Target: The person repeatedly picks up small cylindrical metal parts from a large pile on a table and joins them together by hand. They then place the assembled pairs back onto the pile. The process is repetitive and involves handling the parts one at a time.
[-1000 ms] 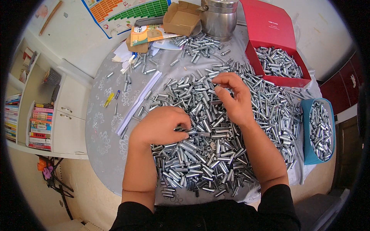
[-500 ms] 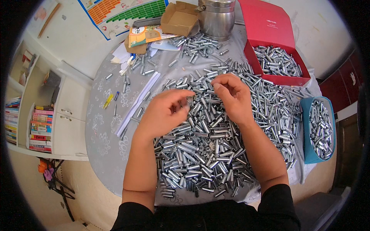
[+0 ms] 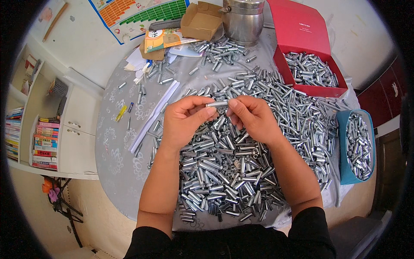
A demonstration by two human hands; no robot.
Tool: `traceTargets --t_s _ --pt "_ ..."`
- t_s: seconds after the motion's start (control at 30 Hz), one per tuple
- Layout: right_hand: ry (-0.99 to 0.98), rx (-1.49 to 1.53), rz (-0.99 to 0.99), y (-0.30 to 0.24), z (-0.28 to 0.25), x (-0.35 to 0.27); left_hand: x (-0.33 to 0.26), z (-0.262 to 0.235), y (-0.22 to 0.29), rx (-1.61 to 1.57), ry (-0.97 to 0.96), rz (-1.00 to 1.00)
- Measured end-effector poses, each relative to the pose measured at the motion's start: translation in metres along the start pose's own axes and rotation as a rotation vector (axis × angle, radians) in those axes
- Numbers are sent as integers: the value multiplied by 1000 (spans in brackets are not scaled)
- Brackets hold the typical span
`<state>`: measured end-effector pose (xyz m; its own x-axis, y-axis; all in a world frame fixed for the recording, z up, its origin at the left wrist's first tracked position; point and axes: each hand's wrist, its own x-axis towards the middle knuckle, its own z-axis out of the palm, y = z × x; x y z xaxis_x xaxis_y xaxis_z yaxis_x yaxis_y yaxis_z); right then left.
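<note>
A large heap of short shiny metal tubes (image 3: 241, 168) covers the middle of a round table with a grey patterned cloth (image 3: 116, 159). Above the heap, my left hand (image 3: 183, 121) and my right hand (image 3: 252, 118) meet at the fingertips. Between them they hold one metal tube (image 3: 217, 104) level, the left fingers on its left end and the right fingers on its right end. Both forearms come in from the lower edge over the heap.
A red box (image 3: 312, 69) at the back right and a blue container (image 3: 358, 146) at the right edge hold more tubes. A steel pot (image 3: 243, 19), a cardboard box (image 3: 200, 19), papers and a booklet lie at the back. A white shelf with books (image 3: 43, 138) stands left.
My left hand has risen from the heap toward the right hand. Both hands now hold one tube between their fingertips, lifted above the pile.
</note>
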<state>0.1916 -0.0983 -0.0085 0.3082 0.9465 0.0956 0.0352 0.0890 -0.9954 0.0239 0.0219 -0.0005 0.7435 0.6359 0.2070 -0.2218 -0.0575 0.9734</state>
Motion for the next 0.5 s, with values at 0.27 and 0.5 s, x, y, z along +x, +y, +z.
traceTargets --t_s 0.27,0.5 --pt "17 39 135 -5 -1 1 -3 5 -1 71 13 -42" --pt "25 38 135 -5 -2 2 -3 8 -1 189 51 0"
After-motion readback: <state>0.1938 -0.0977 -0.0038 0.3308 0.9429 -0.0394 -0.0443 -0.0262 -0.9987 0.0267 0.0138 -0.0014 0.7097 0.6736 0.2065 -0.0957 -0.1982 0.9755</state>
